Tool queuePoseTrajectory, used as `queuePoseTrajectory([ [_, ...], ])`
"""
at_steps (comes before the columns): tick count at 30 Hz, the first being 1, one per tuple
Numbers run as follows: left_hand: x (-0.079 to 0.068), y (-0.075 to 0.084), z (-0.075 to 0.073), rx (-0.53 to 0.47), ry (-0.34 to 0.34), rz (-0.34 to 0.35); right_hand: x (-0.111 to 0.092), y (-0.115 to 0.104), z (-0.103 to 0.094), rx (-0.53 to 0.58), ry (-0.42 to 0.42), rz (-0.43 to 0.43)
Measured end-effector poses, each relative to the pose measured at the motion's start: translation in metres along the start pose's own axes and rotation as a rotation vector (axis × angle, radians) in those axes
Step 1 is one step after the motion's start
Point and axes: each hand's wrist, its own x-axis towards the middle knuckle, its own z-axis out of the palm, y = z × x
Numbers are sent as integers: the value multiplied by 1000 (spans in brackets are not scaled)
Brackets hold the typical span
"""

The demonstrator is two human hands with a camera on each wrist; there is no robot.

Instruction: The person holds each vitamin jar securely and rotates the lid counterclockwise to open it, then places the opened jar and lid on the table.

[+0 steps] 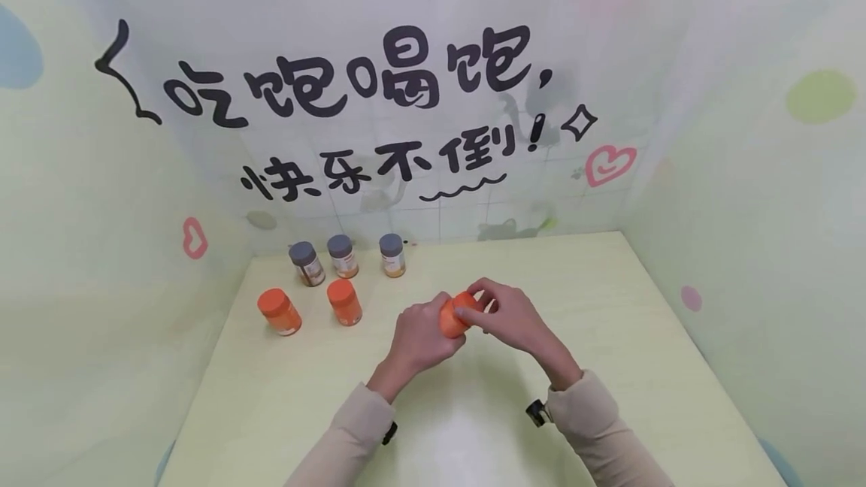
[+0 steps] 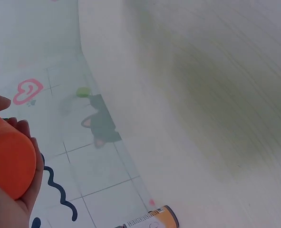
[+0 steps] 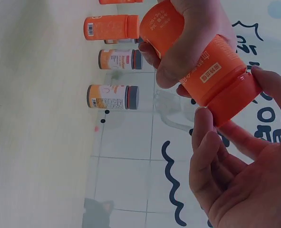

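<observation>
My left hand (image 1: 421, 333) grips an orange bottle (image 3: 215, 66) round its body, above the table. The bottle is tilted, with its orange cap (image 3: 233, 99) toward my right hand (image 1: 512, 318). In the right wrist view, the right thumb and fingers pinch the cap's rim from both sides, and the cap sits on the bottle. White printing shows on the body. The left wrist view shows the smooth round base of the bottle (image 2: 11, 161) at the left edge, with left fingers curled beside it.
Two more orange bottles (image 1: 279, 312) (image 1: 345, 302) stand on the left part of the pale table (image 1: 575, 276). Behind them, near the back wall, stand three grey-capped bottles (image 1: 307, 264) (image 1: 343, 256) (image 1: 392, 255). Printed walls (image 1: 433, 126) enclose the table at the back and sides.
</observation>
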Motion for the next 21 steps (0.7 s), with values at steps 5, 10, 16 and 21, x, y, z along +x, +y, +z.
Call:
queuePoseTrajectory([
  [5,1,-3,-4,-93,-41,-11,-1,0,-6,-30,-42,-147],
  [10,0,-6,-5,-129,-66,-17,-2,2,-10,-15,-107,-287],
  [16,-3,-6,0,-107,-72,-25,-4,1,-6,24,-78,-155],
  [21,-9,-3,3,-58,-35,-22,-5,-1,1,-19,-9,36],
])
